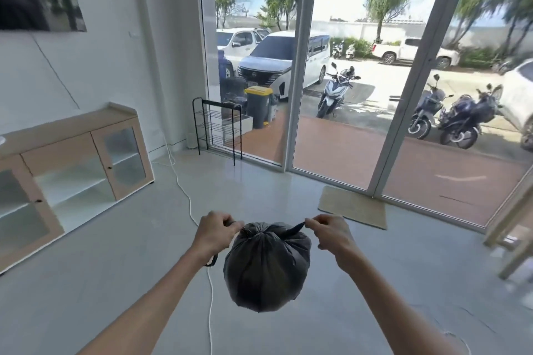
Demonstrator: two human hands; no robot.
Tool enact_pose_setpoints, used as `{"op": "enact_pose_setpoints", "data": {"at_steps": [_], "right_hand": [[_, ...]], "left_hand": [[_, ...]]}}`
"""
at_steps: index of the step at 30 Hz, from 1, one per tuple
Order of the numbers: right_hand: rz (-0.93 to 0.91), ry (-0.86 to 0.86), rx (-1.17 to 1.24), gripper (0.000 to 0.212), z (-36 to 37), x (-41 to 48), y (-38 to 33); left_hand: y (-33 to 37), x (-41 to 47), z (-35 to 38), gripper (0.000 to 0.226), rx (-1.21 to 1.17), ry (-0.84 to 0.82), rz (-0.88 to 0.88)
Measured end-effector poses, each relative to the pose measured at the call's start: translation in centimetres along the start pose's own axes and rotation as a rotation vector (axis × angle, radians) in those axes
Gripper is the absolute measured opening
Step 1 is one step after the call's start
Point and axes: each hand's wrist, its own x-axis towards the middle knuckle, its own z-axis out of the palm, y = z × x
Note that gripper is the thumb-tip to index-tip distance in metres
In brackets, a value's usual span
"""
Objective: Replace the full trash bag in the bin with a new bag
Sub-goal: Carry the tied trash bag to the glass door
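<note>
A full black trash bag (pixel 266 268) hangs in the air in front of me, bulging and gathered at its top into a knot. My left hand (pixel 215 232) pinches one drawstring end on the left side of the knot, and a loop of the string hangs below that wrist. On the other side my right hand (pixel 331 232) pinches the second string end, pulled taut. No indoor bin shows in this view.
A white cable (pixel 199 228) runs across the pale tiled floor under the bag. A wooden cabinet (pixel 72 170) stands at the left wall. A black wire rack (pixel 216 130) and a doormat (pixel 352 207) lie by the glass doors (pixel 300 95). Outside stands a grey wheeled bin with yellow lid (pixel 258 106).
</note>
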Motion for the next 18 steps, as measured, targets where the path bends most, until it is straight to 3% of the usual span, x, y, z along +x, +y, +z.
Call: {"op": "enact_pose_setpoints", "data": {"at_steps": [9,18], "right_hand": [[0.061,0.050,0.032,0.024,1.8,14.8,-1.7],[0.048,-0.003,-0.005,0.020,2.0,35.7,-4.5]], "left_hand": [[2.2,16.7,3.6,0.033,-0.064,-0.075,0.001],[4.8,37.0,7.3,0.027,-0.053,-0.175,-0.046]]}}
